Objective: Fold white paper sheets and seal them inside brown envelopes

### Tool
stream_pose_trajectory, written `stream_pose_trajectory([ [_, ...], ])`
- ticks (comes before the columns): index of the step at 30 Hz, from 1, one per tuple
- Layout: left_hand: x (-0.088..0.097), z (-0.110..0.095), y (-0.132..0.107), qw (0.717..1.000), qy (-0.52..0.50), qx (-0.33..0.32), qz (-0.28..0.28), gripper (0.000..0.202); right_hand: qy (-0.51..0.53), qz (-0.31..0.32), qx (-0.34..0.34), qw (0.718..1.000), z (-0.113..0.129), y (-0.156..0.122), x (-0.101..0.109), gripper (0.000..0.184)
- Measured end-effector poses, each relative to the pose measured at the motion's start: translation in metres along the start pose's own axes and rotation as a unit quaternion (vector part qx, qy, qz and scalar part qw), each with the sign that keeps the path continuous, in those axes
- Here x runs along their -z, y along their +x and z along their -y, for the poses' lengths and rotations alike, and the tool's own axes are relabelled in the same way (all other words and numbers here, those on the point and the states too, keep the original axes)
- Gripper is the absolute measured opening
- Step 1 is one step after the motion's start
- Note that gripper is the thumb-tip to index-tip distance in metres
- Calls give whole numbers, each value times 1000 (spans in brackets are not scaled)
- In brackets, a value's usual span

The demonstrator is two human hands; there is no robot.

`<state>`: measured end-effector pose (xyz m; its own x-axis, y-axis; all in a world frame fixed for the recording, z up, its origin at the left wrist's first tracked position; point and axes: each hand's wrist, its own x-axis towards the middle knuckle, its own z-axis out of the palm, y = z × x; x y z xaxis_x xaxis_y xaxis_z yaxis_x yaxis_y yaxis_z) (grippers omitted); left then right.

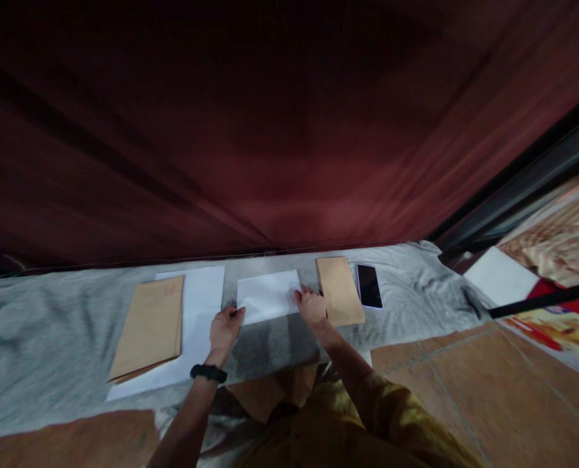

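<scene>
A folded white sheet of paper (pixel 268 296) lies on the grey cloth (pixel 50 325) in front of me. My left hand (pixel 224 328) rests at its near left corner, fingers curled on the edge. My right hand (pixel 311 305) presses its right edge, fingers bent down on the paper. A black band sits on my left wrist. Just right of my right hand lies a brown envelope (pixel 340 289).
A stack of brown envelopes (pixel 150 325) lies on white sheets (pixel 199 296) at the left. A dark phone (pixel 369 285) lies right of the single envelope. A dark red curtain (pixel 270 130) hangs behind. Tiled floor (pixel 464 383) and a white pad (pixel 501 276) are at the right.
</scene>
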<state>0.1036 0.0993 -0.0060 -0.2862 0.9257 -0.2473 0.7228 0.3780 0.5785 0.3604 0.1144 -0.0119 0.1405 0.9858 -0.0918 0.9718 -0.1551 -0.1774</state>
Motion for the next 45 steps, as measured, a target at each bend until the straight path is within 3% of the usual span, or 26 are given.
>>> stream_pose_trajectory([
  [13, 6, -21, -8, 992, 112, 48, 19, 37, -6, -11, 7, 1000, 1, 5, 0, 37],
  [29, 9, -25, -6, 991, 118, 64, 27, 33, 3, -28, -9, 1000, 3, 0, 10, 38],
  [32, 8, -26, -6, 990, 121, 70, 29, 34, 11, -61, 42, 997, 5, -8, 11, 36],
  [36, 7, -27, -8, 989, 129, 70, 26, 33, 47, -73, 207, 975, 13, -21, -2, 42],
  [38, 7, -28, -8, 989, 131, 66, 24, 31, 56, -71, 255, 963, 17, -26, -13, 46],
  [43, 8, -31, -13, 988, 134, 72, 15, 31, 60, -78, 253, 963, 17, -30, -35, 50],
  [45, 4, -33, -20, 988, 144, 48, -29, 33, 62, -77, 253, 962, 16, -30, -38, 51],
])
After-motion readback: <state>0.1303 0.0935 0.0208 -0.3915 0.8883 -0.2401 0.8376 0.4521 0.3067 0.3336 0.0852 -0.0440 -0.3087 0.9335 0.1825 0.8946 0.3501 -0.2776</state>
